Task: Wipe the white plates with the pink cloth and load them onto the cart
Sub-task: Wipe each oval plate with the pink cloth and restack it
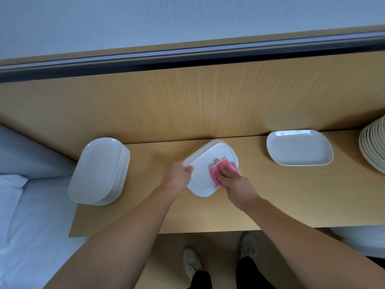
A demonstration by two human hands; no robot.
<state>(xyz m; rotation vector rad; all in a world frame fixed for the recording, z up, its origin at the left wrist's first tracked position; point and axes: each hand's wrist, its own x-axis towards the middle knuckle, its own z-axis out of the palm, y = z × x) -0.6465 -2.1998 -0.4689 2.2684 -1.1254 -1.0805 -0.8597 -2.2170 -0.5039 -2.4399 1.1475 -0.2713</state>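
Plate (pixel 203 181) in work lies flat on the desk (pixel 281 195), between the two hands. The left hand (pixel 177 174) grips its near-left rim, thumb hooked over the edge and fingers hidden beneath. The right hand (pixel 235 182) lies nearly flat on the pink cloth (pixel 221 164), fingers fairly straight, pressing it onto the plate's right part rather than clutching it. Just beyond the right fingertips a small brownish smudge (pixel 216 159) shows on the plate, so the wipe seems unfinished. A second rim shows past the plate's far edge; whether another plate sits under it I cannot tell.

Well off to the left of the left hand a stack (pixel 98 172) of white plates sits at the desk's end, beside a bed (pixel 31 215). To the right of the right hand, well apart, lies a single plate (pixel 299 148) with marks near its far rim, and farther right a beige stack (pixel 373 147) is cut off by the frame. No cart is in view.

Risks, as I judge them: the smooth plate could skid or spin on the desk if the right hand scrubs harder than the left can hold. Pushing away from the body could knock it against the back panel. Lifting it by one rim for the cart could let it slip, and the left stack sits close enough to the desk's end for an elbow to nudge it off.
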